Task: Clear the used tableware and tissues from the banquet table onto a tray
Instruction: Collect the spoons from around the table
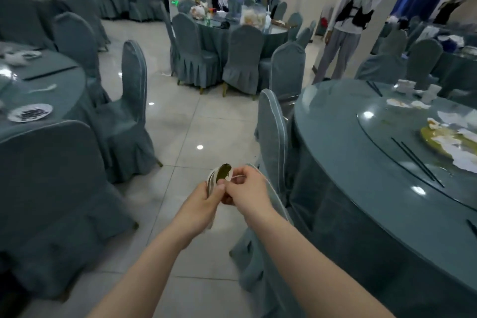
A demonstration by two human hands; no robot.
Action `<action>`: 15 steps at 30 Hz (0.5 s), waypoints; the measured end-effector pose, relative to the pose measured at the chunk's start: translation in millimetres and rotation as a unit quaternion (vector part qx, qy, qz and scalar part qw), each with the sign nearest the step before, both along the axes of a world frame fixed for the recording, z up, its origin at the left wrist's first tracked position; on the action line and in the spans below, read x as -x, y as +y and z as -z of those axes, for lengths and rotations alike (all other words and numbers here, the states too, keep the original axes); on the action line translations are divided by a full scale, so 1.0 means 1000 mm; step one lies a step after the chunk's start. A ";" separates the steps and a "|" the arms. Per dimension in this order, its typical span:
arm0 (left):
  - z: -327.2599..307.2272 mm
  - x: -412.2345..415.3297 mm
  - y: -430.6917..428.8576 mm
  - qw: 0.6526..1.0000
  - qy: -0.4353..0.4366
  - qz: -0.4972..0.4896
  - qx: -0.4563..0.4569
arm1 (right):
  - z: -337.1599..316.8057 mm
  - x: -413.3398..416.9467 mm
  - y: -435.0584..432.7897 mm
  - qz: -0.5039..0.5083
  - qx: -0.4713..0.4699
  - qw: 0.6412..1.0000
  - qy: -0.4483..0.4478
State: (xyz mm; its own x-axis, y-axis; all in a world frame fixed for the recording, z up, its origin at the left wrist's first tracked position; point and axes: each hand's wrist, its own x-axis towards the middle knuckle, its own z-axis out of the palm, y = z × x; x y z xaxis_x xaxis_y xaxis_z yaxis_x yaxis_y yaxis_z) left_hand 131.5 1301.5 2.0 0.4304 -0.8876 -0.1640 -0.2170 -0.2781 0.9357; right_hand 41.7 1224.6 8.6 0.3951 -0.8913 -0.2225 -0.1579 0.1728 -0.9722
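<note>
Looks like mid-carry to me. The left hand is wrapped around a stack of small plates, held on edge over the floor, with the top one smeared dark green. The right hand, right up against it, pinches something thin and white at the stack's rim, can't tell what. The desk off to the right of both hands has tissues and chopsticks left on it. No tray in sight, so next is probably finding it and setting the stack down flat.

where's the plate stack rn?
Head view, lower centre: the left hand grips the plate stack, the right hand pinches its rim, just left of the nearest chair.
</note>
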 end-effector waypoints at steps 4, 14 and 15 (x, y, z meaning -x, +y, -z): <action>0.000 -0.044 -0.012 1.000 0.008 -0.020 -0.013 | -0.004 -0.041 -0.015 -0.020 -0.033 0.999 -0.016; 0.010 -0.137 -0.110 0.998 -0.057 -0.022 0.016 | 0.003 -0.135 -0.111 -0.062 -0.117 0.991 -0.015; 0.011 -0.149 -0.126 0.997 -0.069 -0.019 0.013 | 0.004 -0.145 -0.128 -0.069 -0.114 0.991 -0.011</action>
State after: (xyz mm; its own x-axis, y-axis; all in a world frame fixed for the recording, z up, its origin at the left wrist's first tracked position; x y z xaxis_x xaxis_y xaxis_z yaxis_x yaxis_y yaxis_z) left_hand 280.4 1175.7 -9.5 0.4809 -0.8732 -0.0787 -0.3336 -0.2652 0.9046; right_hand 187.1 1096.6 4.8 0.5170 -0.7555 -0.4024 -0.1744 0.3673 -0.9136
